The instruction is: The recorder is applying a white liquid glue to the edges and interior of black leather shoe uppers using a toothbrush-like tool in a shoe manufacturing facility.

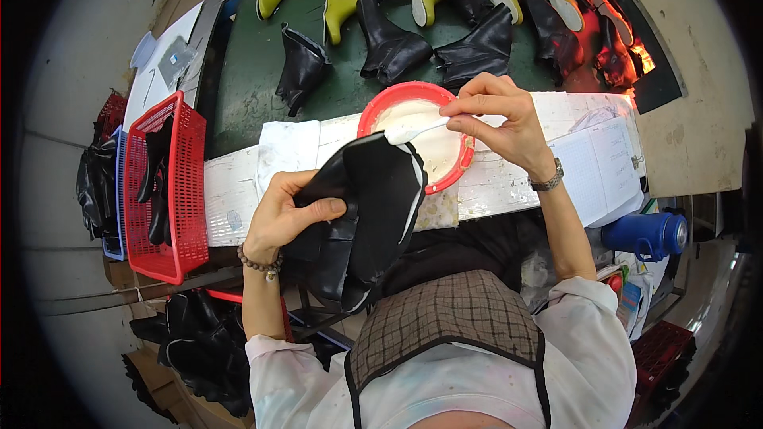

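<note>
My left hand [292, 218] grips a black leather boot upper [373, 195] by its side, thumb on top and fingers curled behind. The upper is tilted, its dark lining showing, and a white strip of coating runs along part of its edge. Between the thumb and fingers of my right hand [502, 121] is a small white brush [411, 132]. Its tip touches the top edge of the upper. Just beyond and partly behind the upper stands a red bowl [459, 178] of creamy white liquid, likely glue.
On the green surface [246, 71] at the back lie several black boot uppers [389, 40] and yellow-green heeled forms [342, 12]; an orange glow lights the right end. A red basket [187, 183] stands left. At right are an open notebook [596, 171] and a blue flask [644, 236].
</note>
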{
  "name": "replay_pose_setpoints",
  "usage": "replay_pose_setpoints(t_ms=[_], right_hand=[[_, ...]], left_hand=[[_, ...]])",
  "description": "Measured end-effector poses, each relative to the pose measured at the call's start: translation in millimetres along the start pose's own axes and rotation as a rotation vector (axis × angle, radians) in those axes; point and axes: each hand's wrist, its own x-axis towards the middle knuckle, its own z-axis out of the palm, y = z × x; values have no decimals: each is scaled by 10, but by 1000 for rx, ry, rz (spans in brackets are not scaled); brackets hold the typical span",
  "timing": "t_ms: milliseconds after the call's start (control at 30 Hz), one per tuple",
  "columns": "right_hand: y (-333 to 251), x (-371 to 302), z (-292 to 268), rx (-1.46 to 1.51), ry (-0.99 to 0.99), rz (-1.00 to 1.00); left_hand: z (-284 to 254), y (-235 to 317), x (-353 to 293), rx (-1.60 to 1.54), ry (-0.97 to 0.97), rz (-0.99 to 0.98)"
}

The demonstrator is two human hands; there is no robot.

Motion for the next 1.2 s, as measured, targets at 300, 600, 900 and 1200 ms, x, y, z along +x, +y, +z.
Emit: replay_pose_setpoints(t_ms=[300, 600, 900, 1200], right_hand=[[-121, -225, 173, -31, 85, 52], [-108, -382, 259, 109, 16, 252], [163, -455, 259, -564, -165, 303], [192, -505, 144, -386, -77, 470]], left_hand=[[55, -124, 20, -146, 296, 239], [-156, -356, 243, -109, 474, 315], [-396, -1289, 208, 682, 518, 344], [-34, -1513, 116, 1058, 609, 170]])
